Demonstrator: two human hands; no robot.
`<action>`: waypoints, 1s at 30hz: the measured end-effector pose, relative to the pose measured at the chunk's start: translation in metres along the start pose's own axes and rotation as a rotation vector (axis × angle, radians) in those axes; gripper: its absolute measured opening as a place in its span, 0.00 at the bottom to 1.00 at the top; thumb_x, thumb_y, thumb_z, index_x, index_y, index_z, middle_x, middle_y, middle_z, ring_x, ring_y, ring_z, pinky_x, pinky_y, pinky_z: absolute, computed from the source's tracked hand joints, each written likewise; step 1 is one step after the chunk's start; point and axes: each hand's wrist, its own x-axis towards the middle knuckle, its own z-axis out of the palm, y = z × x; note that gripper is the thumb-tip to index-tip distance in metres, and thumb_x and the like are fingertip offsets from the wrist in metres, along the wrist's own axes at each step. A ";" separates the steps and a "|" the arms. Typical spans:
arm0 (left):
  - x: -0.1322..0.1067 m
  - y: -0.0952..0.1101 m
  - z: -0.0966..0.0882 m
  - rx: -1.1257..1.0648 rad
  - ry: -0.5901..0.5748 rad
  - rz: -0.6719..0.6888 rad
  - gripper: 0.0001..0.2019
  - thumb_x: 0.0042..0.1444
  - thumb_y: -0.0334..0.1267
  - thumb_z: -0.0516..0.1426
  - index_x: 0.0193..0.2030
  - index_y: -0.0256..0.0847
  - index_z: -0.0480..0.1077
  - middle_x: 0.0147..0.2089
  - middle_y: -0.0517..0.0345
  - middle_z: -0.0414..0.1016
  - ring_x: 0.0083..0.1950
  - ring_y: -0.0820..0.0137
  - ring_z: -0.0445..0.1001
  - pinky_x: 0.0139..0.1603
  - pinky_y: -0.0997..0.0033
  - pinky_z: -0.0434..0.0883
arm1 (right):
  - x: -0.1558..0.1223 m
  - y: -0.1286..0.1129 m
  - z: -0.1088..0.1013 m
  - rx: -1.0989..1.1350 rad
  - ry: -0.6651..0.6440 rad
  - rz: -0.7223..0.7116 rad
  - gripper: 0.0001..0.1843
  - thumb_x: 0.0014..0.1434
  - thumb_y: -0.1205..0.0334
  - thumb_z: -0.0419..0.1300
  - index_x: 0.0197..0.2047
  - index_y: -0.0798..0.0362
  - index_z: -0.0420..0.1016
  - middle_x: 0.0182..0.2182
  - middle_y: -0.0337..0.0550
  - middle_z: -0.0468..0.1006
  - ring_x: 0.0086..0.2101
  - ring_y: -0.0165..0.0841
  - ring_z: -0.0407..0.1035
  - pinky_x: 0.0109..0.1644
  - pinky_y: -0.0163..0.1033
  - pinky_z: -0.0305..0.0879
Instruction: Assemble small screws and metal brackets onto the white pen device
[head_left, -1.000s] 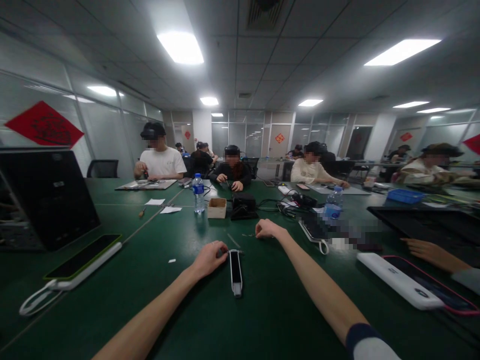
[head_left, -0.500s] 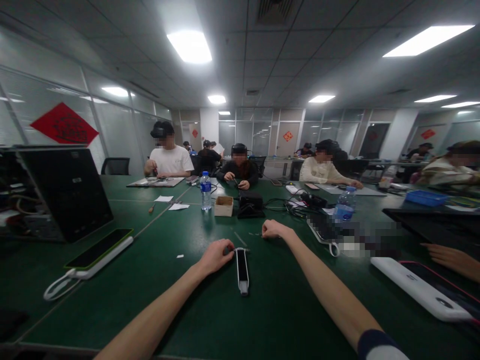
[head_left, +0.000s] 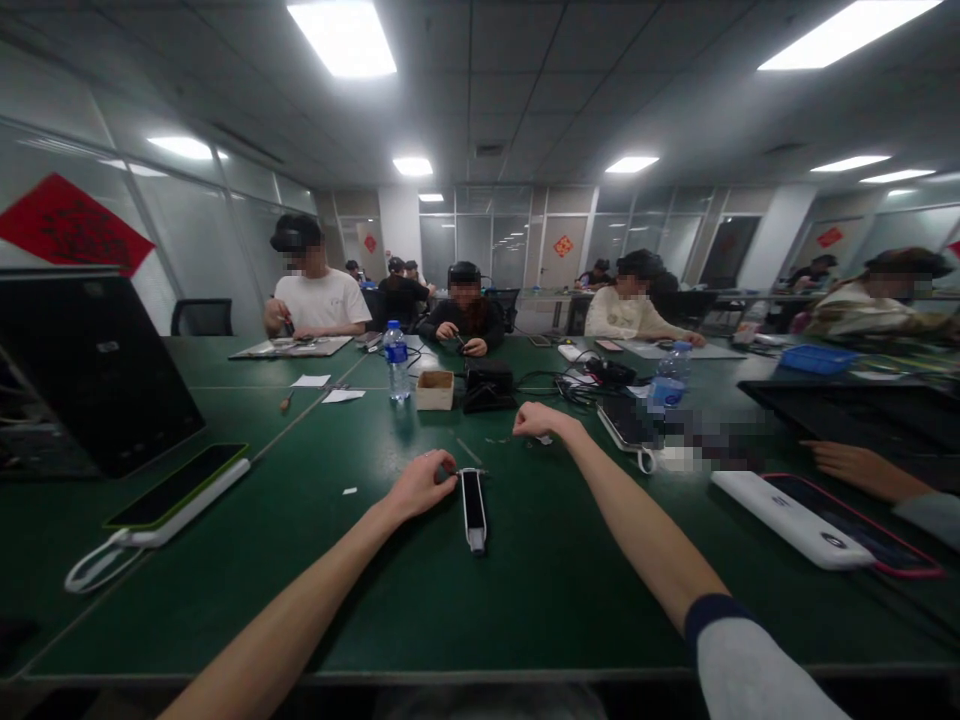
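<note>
We see a green-edged phone (head_left: 180, 484) on the surface (head_left: 525, 610) at ten o'clock, a blue-labelled water bottle (head_left: 397, 358) at eleven, a blue tray (head_left: 816, 366) at two.

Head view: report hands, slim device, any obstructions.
Left hand beside slim device, contact unclear. Right hand farther forward, hold unclear. Device flat on table, nothing covering it. Open box beyond.

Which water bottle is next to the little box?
The left bottle, beside the box; the other bottle stands well away to the right.
</note>
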 end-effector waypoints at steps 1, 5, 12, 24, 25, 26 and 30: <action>0.001 0.001 -0.002 0.001 0.017 -0.008 0.10 0.55 0.40 0.55 0.42 0.39 0.69 0.38 0.57 0.74 0.31 0.71 0.70 0.34 0.71 0.66 | -0.004 0.001 -0.009 0.022 0.057 -0.024 0.09 0.48 0.62 0.61 0.33 0.55 0.80 0.31 0.44 0.80 0.31 0.31 0.72 0.30 0.29 0.60; 0.003 0.003 -0.010 -0.008 0.110 -0.044 0.13 0.58 0.43 0.53 0.44 0.37 0.69 0.38 0.55 0.74 0.29 0.71 0.70 0.35 0.69 0.68 | -0.023 0.000 -0.039 0.127 0.242 -0.145 0.10 0.48 0.63 0.60 0.34 0.57 0.80 0.29 0.42 0.79 0.30 0.30 0.71 0.31 0.28 0.60; 0.003 0.002 -0.008 -0.058 0.241 0.057 0.11 0.59 0.43 0.53 0.44 0.39 0.67 0.40 0.57 0.74 0.30 0.73 0.70 0.34 0.72 0.68 | -0.036 -0.060 0.001 0.370 -0.011 -0.507 0.10 0.47 0.63 0.63 0.34 0.59 0.79 0.29 0.41 0.79 0.29 0.29 0.70 0.32 0.30 0.62; 0.005 -0.011 -0.004 -0.022 0.233 0.135 0.06 0.59 0.38 0.55 0.39 0.41 0.71 0.35 0.61 0.76 0.30 0.73 0.71 0.33 0.75 0.68 | -0.023 -0.086 0.043 0.565 -0.015 -0.549 0.12 0.50 0.64 0.65 0.38 0.57 0.74 0.30 0.40 0.78 0.32 0.30 0.72 0.33 0.30 0.64; 0.005 -0.011 -0.003 -0.023 0.231 0.143 0.06 0.59 0.38 0.55 0.40 0.41 0.71 0.36 0.60 0.76 0.30 0.73 0.71 0.33 0.75 0.68 | -0.023 -0.087 0.044 0.563 -0.010 -0.550 0.12 0.49 0.63 0.65 0.39 0.57 0.73 0.30 0.41 0.78 0.32 0.30 0.72 0.32 0.30 0.64; 0.005 -0.010 -0.003 -0.019 0.230 0.149 0.07 0.59 0.38 0.55 0.41 0.41 0.71 0.36 0.60 0.76 0.30 0.73 0.71 0.33 0.75 0.68 | -0.022 -0.087 0.045 0.559 -0.007 -0.555 0.13 0.49 0.62 0.65 0.39 0.57 0.73 0.30 0.41 0.78 0.32 0.31 0.73 0.32 0.30 0.64; 0.004 -0.008 -0.004 0.057 0.236 0.148 0.08 0.59 0.39 0.55 0.41 0.41 0.73 0.36 0.59 0.76 0.30 0.73 0.71 0.33 0.74 0.67 | -0.022 -0.088 0.047 0.579 -0.024 -0.568 0.12 0.49 0.62 0.65 0.38 0.57 0.73 0.31 0.41 0.79 0.33 0.31 0.73 0.33 0.30 0.65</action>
